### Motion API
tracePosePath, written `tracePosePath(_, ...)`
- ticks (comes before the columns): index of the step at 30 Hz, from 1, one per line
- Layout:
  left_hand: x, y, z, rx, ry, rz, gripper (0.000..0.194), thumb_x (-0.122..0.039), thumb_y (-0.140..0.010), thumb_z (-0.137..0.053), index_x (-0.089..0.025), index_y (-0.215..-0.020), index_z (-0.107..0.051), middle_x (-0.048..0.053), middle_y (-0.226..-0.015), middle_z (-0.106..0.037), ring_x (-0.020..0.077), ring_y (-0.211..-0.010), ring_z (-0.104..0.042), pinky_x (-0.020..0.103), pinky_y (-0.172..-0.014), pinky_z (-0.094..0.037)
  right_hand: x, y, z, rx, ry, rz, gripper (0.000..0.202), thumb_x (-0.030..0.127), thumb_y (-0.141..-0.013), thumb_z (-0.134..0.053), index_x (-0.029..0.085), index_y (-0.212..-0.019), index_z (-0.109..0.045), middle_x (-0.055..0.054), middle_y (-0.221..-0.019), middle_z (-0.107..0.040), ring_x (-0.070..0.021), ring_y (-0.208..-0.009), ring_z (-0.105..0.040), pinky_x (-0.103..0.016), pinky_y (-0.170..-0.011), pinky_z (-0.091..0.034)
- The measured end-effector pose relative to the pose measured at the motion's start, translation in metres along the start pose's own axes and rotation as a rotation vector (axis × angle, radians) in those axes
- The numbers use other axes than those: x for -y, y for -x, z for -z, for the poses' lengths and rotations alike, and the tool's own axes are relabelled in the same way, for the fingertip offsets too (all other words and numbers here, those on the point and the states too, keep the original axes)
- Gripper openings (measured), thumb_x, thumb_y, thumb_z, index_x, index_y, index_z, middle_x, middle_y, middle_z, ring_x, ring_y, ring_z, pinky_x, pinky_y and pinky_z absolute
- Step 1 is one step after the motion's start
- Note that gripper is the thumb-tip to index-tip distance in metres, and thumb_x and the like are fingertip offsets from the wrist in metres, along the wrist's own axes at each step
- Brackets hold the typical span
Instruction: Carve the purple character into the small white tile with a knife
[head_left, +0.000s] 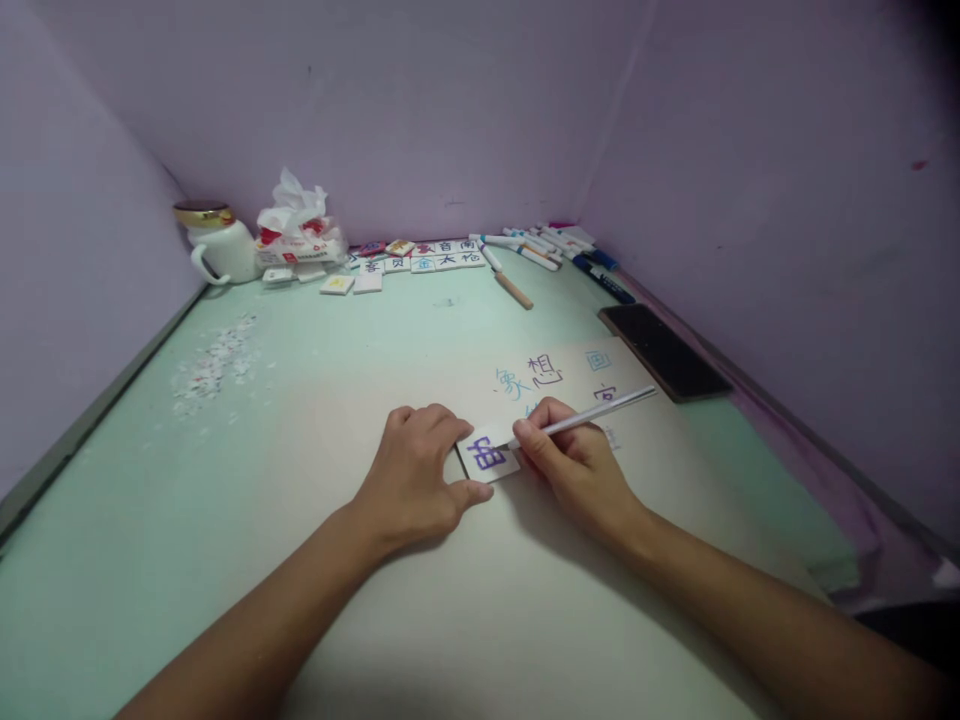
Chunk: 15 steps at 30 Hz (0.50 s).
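A small white square tile (pixel 491 458) with a purple character lies on the large pale sheet (pixel 330 600). My left hand (pixel 420 475) grips the tile by its top and bottom edges between thumb and fingers. In a pinch, my right hand (pixel 574 465) holds a slim silvery pen (pixel 600 410), its tip at the tile's right part, touching or just above the character. Behind my right hand, blue and purple characters (pixel 544 370) are written on the sheet, some partly covered by the hand.
A white mug (pixel 229 250) with a gold lid and a tissue pack (pixel 300 235) stand at the back left. Lettered tiles (pixel 424 262) line the back wall. Markers (pixel 525 248) lie right of them, above a dark phone (pixel 664 350). Small scraps (pixel 221 365) are scattered at left.
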<state>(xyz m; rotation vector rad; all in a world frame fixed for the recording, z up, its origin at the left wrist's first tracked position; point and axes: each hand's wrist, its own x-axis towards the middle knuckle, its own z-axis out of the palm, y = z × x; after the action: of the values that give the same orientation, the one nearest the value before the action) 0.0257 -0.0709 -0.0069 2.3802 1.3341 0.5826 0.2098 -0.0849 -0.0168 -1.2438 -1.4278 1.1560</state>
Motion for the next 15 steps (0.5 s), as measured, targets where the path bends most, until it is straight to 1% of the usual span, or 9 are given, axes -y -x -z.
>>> tracePosePath(6, -0.0006, -0.0002, -0.001, -0.006, 0.003, 0.008, 0.041, -0.029, -0.062, -0.076, -0.018, -0.097, -0.059, 0.005, -0.095, -0.061, 0.023, -0.089, -0.056, 0.043, -0.086, -0.035, 0.0017, 0.0, 0.0011, 0.061, 0.138, 0.03, 0.028, 0.038, -0.089, -0.049, 0.021, -0.068, -0.045, 0.005, -0.054, -0.046, -0.0106, -0.05, -0.04, -0.025, -0.049, -0.03)
tracePosePath(10, -0.001, -0.0008, -0.0012, -0.006, 0.005, 0.013, 0.04, -0.03, -0.061, -0.077, -0.018, -0.096, -0.06, 0.005, -0.095, -0.061, 0.0231, -0.089, -0.056, 0.043, -0.087, -0.035, 0.0027, -0.0011, 0.0001, 0.063, 0.203, 0.042, 0.029, 0.038, -0.089, -0.048, 0.02, -0.066, -0.045, 0.004, -0.055, -0.047, -0.0113, -0.051, -0.042, -0.025, -0.051, -0.032)
tracePosePath(15, -0.0016, 0.0003, -0.001, -0.008, 0.01, 0.019, 0.039, -0.03, -0.062, -0.075, -0.019, -0.096, -0.06, 0.005, -0.095, -0.061, 0.0234, -0.089, -0.055, 0.044, -0.087, -0.035, 0.0026, -0.001, -0.0023, 0.053, 0.225, 0.031, 0.03, 0.039, -0.089, -0.048, 0.021, -0.065, -0.044, 0.004, -0.053, -0.046, -0.0116, -0.049, -0.041, -0.025, -0.049, -0.031)
